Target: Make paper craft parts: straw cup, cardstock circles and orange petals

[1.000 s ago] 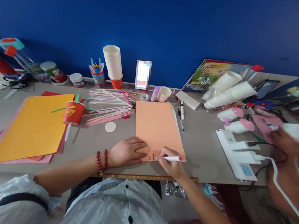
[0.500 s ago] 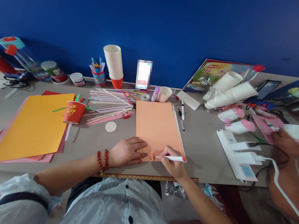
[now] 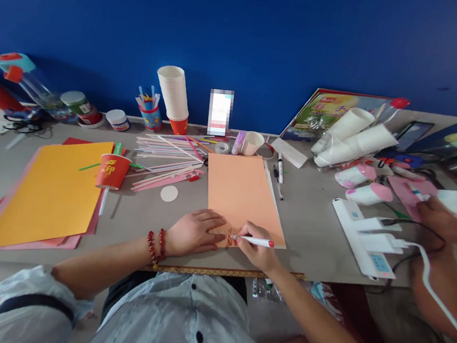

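Note:
An orange sheet of paper (image 3: 241, 186) lies in front of me on the grey table, with a white edge of paper showing under its right side. My left hand (image 3: 197, 232) rests flat on its lower left corner, fingers stretched out. In my right hand (image 3: 257, 246) is a white marker pen (image 3: 258, 242) with a red end, held in a pinch. Its tip meets the paper near the bottom edge, at small red oval marks (image 3: 231, 236) just right of my left fingertips. Part of the drawing is hidden by my fingers.
Left lie yellow paper (image 3: 46, 193) and a red paper cup (image 3: 113, 172) with straws. Behind are loose straws (image 3: 166, 149), stacked cups (image 3: 173, 92) and a phone (image 3: 220, 112). At right are a power strip (image 3: 362, 239), pens (image 3: 280, 170) and another person's hand (image 3: 444, 220).
My right hand and the marker have shifted slightly left, closer to my left fingertips. The left hand stays in place on the paper.

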A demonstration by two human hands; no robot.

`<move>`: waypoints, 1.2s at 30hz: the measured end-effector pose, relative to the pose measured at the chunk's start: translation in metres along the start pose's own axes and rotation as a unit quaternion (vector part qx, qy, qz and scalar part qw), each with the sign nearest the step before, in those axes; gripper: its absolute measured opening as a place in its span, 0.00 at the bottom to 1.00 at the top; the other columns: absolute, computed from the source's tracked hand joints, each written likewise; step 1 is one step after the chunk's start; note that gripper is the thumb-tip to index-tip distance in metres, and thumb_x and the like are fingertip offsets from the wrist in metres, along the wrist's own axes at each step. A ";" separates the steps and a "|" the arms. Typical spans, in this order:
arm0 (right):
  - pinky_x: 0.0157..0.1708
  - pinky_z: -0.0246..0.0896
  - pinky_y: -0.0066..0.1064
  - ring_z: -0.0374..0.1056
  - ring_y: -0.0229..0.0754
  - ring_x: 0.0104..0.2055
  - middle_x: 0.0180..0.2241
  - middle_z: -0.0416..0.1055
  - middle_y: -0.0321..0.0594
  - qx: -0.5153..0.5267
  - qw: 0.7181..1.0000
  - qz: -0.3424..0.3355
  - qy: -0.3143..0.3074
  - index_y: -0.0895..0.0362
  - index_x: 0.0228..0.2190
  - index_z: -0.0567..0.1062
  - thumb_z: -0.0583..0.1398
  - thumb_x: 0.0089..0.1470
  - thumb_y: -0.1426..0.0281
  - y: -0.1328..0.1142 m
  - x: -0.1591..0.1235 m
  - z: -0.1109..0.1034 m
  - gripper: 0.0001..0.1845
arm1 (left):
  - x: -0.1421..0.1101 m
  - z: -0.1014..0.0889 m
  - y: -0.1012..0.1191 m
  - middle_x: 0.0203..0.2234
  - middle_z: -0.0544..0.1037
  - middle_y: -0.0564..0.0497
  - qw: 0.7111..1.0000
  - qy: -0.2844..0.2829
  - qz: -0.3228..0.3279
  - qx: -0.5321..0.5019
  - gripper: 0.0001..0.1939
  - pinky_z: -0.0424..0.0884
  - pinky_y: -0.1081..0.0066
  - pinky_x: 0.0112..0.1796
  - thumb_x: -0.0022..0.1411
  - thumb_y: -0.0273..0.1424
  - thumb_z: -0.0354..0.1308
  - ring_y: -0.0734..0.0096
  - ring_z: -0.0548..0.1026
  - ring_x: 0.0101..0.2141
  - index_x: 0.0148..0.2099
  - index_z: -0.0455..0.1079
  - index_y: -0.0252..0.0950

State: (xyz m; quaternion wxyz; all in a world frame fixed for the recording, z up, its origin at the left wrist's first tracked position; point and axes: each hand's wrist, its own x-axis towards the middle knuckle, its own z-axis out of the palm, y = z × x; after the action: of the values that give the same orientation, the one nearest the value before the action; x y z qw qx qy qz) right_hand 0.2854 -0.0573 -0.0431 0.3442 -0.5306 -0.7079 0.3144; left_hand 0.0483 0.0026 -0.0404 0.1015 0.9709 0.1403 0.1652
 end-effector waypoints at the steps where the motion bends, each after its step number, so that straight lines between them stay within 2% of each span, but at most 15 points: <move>1: 0.23 0.53 0.27 0.61 0.36 0.20 0.19 0.67 0.32 -0.001 1.000 0.000 0.000 0.53 0.23 0.65 0.57 0.55 0.69 0.000 0.000 0.000 0.10 | 0.000 0.000 0.000 0.55 0.73 0.42 1.000 -0.001 0.000 0.001 0.15 0.67 0.55 0.57 0.70 0.40 0.52 0.56 0.70 0.56 0.50 0.73 0.38; 6: 0.23 0.53 0.27 0.62 0.36 0.21 0.20 0.68 0.32 -0.011 1.000 -0.001 -0.004 0.53 0.23 0.65 0.57 0.54 0.69 -0.002 0.001 -0.001 0.10 | -0.001 0.001 0.000 0.55 0.73 0.42 1.000 0.005 -0.002 -0.002 0.15 0.67 0.54 0.57 0.69 0.41 0.53 0.56 0.70 0.56 0.50 0.73 0.39; 11: 0.22 0.52 0.27 0.59 0.36 0.19 0.17 0.65 0.31 -0.007 1.000 -0.005 -0.002 0.53 0.21 0.64 0.57 0.53 0.70 -0.002 0.001 -0.001 0.10 | -0.001 0.001 0.000 0.55 0.74 0.42 1.000 0.003 0.000 -0.004 0.15 0.67 0.54 0.57 0.69 0.40 0.53 0.56 0.69 0.57 0.49 0.73 0.38; 16: 0.23 0.54 0.27 0.61 0.36 0.21 0.19 0.68 0.33 0.001 1.000 -0.004 -0.002 0.53 0.22 0.65 0.56 0.53 0.70 -0.001 0.000 0.000 0.09 | -0.001 0.001 0.000 0.55 0.74 0.42 1.000 0.009 -0.003 -0.004 0.15 0.67 0.54 0.57 0.69 0.40 0.53 0.55 0.70 0.56 0.49 0.74 0.38; 36: 0.23 0.50 0.27 0.57 0.35 0.20 0.17 0.63 0.31 -0.012 1.000 -0.018 -0.010 0.54 0.20 0.62 0.56 0.51 0.71 0.004 -0.002 0.001 0.10 | -0.001 0.001 0.000 0.55 0.74 0.42 1.000 0.011 0.000 -0.007 0.14 0.66 0.54 0.57 0.69 0.40 0.54 0.56 0.70 0.56 0.49 0.74 0.39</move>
State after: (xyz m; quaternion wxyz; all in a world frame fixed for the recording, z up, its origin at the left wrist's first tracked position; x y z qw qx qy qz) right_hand 0.2872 -0.0582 -0.0466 0.3367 -0.5187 -0.7242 0.3050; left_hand 0.0472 0.0024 -0.0417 0.1063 0.9684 0.1401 0.1768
